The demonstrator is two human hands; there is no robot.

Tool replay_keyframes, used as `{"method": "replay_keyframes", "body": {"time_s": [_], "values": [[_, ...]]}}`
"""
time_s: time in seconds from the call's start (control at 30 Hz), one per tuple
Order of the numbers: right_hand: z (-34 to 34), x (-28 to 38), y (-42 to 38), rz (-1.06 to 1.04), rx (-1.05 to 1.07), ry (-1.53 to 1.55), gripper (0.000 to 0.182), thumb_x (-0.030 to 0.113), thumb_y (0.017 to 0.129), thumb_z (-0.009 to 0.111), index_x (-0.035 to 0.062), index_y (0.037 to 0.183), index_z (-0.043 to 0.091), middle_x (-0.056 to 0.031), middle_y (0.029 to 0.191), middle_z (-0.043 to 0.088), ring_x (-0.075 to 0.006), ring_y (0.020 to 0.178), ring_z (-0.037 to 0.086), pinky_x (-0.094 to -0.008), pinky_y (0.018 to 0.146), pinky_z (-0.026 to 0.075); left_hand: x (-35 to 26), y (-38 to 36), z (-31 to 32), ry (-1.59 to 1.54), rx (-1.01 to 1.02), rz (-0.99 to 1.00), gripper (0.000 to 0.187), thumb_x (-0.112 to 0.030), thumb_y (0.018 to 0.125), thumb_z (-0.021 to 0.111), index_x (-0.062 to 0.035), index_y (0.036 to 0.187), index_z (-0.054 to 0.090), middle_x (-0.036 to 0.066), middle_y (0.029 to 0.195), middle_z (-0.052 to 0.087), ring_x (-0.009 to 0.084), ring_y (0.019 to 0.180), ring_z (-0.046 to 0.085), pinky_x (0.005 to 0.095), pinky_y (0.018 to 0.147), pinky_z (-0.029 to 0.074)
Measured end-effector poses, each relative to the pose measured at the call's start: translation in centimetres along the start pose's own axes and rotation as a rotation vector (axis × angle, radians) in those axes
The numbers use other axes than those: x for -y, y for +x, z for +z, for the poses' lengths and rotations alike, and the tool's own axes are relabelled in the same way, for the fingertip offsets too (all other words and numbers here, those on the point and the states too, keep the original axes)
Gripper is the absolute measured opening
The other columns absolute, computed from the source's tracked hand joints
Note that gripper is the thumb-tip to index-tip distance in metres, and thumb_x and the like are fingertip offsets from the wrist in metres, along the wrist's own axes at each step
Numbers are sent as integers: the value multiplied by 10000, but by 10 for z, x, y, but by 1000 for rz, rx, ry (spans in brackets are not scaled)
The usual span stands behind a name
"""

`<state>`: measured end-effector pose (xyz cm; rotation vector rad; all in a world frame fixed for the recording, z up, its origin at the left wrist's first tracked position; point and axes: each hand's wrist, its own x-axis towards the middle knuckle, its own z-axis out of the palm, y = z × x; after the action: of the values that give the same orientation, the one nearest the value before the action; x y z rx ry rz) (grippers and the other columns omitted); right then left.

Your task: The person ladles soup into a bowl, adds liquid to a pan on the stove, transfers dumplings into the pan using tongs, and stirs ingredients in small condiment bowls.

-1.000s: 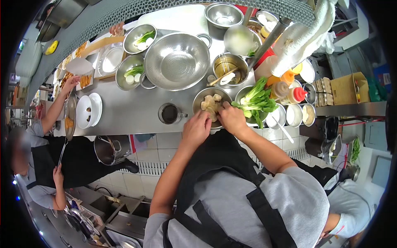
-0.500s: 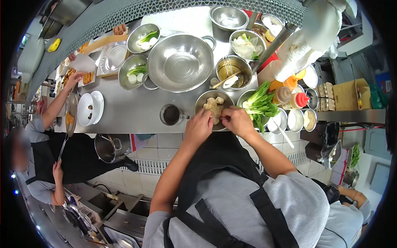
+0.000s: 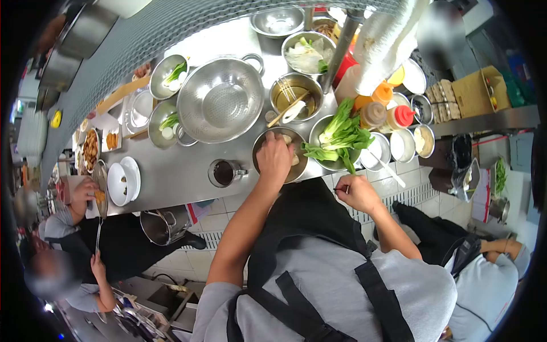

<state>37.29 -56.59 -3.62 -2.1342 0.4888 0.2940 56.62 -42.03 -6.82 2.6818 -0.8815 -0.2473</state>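
My left hand [image 3: 274,157] reaches down into a metal bowl [image 3: 303,169] at the table's front edge. Pale, lumpy food pieces [image 3: 294,159] lie in that bowl, and my hand is over them, its fingertips hidden. To the right, beyond the table edge, my right hand [image 3: 360,194] is closed in a pinch. A small dark bit shows at its fingertips, too small to name. Leafy greens [image 3: 343,137] spill out of a bowl just above the right hand. Left of the food bowl stands a glass mug [image 3: 226,172] of dark liquid.
A large metal colander [image 3: 222,100] stands behind the mug. A pot with a whisk and brush [image 3: 295,100] is behind the food bowl. Squeeze bottles [image 3: 400,117] and small tubs [image 3: 403,145] stand at right. A co-worker [image 3: 74,228] with a ladle is at left; another person [image 3: 484,285] is at right.
Both hands were together at the food bowl. My right hand has moved right and out past the table edge; the left has gone deeper into the bowl. The camera view has shifted.
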Motion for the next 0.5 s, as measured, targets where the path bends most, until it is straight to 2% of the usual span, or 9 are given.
{"method": "replay_keyframes", "body": {"time_s": [0.17, 0.23, 0.3, 0.37, 0.4, 0.43, 0.47, 0.5], "values": [[-3, -8, -13, 66, -84, 68, 114, 110, 691, 638, 18, 758, 642, -137, 712, 638, -282, 673, 636, -361, 636, 503, -4, 10, 5, 73, -2, 24, 278, -230, 769, 661, 12, 893, 606, 158, 1004, 548, 313, 821, 623, 390, 671, 521], [-3, -13, -13, 53, -101, 88, 113, 108, 691, 641, 18, 760, 640, -139, 719, 639, -282, 676, 636, -361, 637, 504, -3, 13, 7, 82, -11, 29, 233, -208, 773, 649, -13, 895, 609, 142, 976, 556, 316, 833, 616, 402, 688, 512], [-2, -15, -14, 36, -109, 106, 113, 105, 691, 643, 18, 762, 639, -141, 726, 640, -281, 678, 637, -360, 638, 504, 3, 15, 7, 13, -125, 51, 190, -186, 777, 636, -43, 900, 611, 134, 929, 563, 312, 827, 609, 409, 677, 504], [-5, -12, -15, 57, -112, 169, 134, 125, 709, 661, 22, 794, 643, -126, 737, 646, -248, 662, 637, -342, 627, 504, 6, 11, 2, -13, -154, 61, 160, -162, 780, 625, -46, 888, 605, 130, 888, 562, 309, 790, 602, 408, 648, 492], [-7, -7, -14, 58, -113, 175, 134, 125, 709, 661, 22, 794, 643, -126, 737, 646, -248, 662, 637, -342, 627, 504, 12, 7, 0, -149, -181, 113, 164, -147, 776, 633, -42, 900, 607, 124, 894, 568, 304, 766, 599, 401, 637, 490], [-9, -1, -13, 52, -98, 254, 139, 133, 732, 666, 21, 813, 646, -103, 743, 651, -209, 656, 631, -318, 624, 499, 10, 2, -7, -287, -209, 166, 171, -132, 772, 642, -38, 911, 610, 119, 900, 573, 299, 741, 595, 394, 625, 487], [-9, 5, -11, 47, -83, 330, 145, 141, 756, 672, 20, 832, 649, -81, 748, 656, -170, 649, 624, -295, 621, 495, 6, -10, -15, -287, -208, 169, 171, -132, 772, 642, -38, 911, 610, 119, 900, 573, 299, 741, 595, 394, 625, 487], [-5, 9, -8, 47, -81, 329, 145, 141, 756, 672, 20, 832, 649, -81, 748, 656, -170, 649, 624, -295, 621, 495, -10, -26, -40, -513, -22, 191, 204, -114, 761, 659, -44, 947, 615, 110, 912, 580, 286, 747, 594, 379, 637, 489]]}}
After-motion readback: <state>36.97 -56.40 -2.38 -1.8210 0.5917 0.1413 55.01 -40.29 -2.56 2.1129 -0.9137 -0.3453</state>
